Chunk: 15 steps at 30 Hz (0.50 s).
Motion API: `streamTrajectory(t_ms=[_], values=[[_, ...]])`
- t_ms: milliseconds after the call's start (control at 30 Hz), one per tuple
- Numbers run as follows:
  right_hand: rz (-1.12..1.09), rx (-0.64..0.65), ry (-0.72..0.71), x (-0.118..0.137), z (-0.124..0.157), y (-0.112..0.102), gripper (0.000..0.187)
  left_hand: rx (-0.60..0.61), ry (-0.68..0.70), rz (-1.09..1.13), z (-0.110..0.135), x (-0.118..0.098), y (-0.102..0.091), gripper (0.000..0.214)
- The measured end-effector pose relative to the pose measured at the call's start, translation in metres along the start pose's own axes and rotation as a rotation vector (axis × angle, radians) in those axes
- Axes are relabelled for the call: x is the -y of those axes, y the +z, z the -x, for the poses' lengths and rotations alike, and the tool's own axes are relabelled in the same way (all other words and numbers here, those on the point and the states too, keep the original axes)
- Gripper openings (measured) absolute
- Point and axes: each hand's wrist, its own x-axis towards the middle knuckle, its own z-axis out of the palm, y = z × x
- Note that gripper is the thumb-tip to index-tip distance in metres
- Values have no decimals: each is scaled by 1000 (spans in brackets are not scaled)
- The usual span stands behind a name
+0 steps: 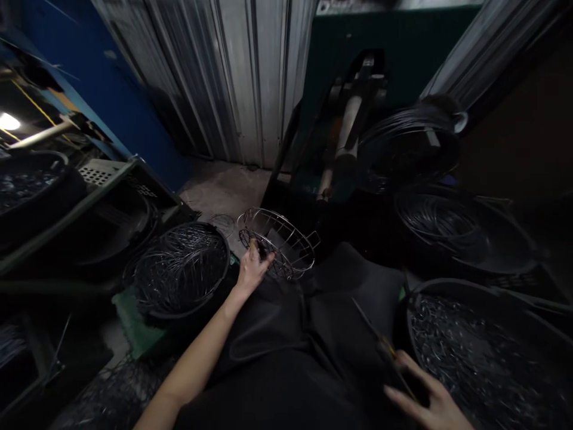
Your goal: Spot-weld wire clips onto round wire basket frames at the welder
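Observation:
My left hand reaches forward and is closed on the near left side of a round wire basket. The basket is tilted, with a small loop handle on its right side. Dark wire lies around my fingers, so their exact grip is partly hidden. Low on the right, my right hand is closed around a long, thin, dark tool with a yellow-orange spot. The tool points up and left over dark cloth on my lap; its exact kind is too dark to make out.
A black tub of wire pieces stands left of the basket. On my right sits a tub of small bent metal pieces, with a wire coil behind it. A dark green machine rises ahead beside corrugated metal sheeting.

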Motion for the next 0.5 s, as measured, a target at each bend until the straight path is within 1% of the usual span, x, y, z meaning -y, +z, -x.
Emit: streamTrajectory(t_ms=[67,100,167,200,233,267,300,367,400,433,467,500], values=[[-105,-105,-70,48,-7,-13,39,7,2,-2,0,2,0,61],[-165,-179,-114,72,-11,-18,37,8,3,-9,1,3,1,62],[-262,-376,-173,116,-21,-21,32,0,6,-28,2,6,3,65],[-273,-519,-196,135,-27,-19,31,-4,10,-33,2,8,4,65],[-247,-606,-227,149,-34,-15,32,-3,17,-33,3,9,5,65],[-189,-594,-275,160,-40,-11,35,1,22,-31,4,11,6,65],[-119,-514,-334,167,-47,-7,36,5,23,-30,4,13,6,66],[-1,-232,-459,173,-55,-2,37,12,8,-40,5,17,7,68],[20,-151,-501,174,-56,-3,36,16,-8,-53,6,18,7,69],[16,-175,-514,175,-56,-5,35,19,-23,-64,6,18,7,69],[0,-295,-496,175,-54,-7,34,15,-24,-65,6,18,7,69],[-18,-457,-453,176,-53,-9,34,12,-12,-60,6,18,7,69]])
